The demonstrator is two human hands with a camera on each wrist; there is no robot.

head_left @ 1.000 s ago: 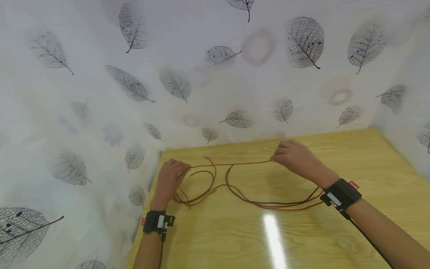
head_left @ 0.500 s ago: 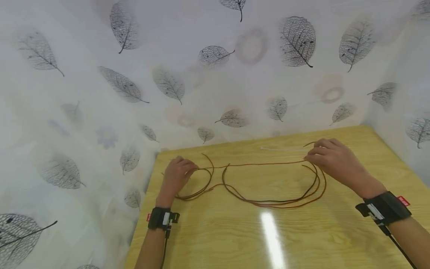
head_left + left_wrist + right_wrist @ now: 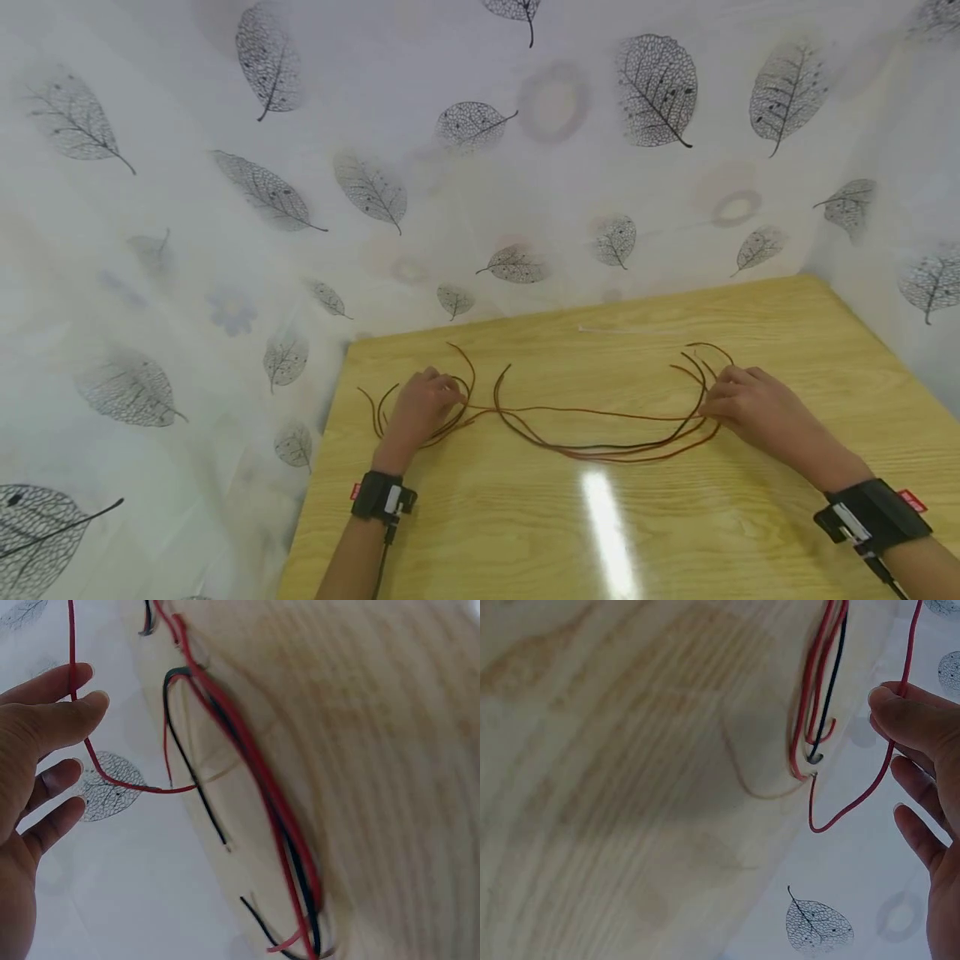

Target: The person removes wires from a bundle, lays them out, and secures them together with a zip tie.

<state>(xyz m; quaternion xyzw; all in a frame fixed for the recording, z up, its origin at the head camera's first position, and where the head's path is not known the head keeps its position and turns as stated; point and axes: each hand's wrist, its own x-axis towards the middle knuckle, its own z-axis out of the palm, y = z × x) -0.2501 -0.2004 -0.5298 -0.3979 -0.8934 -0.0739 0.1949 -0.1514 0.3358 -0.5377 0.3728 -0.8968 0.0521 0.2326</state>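
Observation:
A red wire (image 3: 585, 410) runs nearly straight between my two hands in the head view. My left hand (image 3: 423, 408) pinches it near one end; in the left wrist view the thumb and forefinger grip the red wire (image 3: 73, 645) while the other fingers stay loosely bent. At the right, my right hand (image 3: 757, 417) pinches the same wire between thumb and forefinger, its loose tail (image 3: 847, 814) curving away below. Beneath both hands lies a loose bundle of red and black wires (image 3: 600, 450), curved up at each end. My left hand partly hides the bundle's left end.
The wires rest on a light wooden table (image 3: 495, 533). Near its back edge lies a thin white strip (image 3: 600, 330). A pale leaf-printed sheet (image 3: 375, 275) rises behind the table and along its left side. A bright reflection crosses the front of the tabletop.
My right hand slid right along the red wire, lengthening the span between the hands. Both hands then came down toward me, bringing the wire from behind the bundle to over it.

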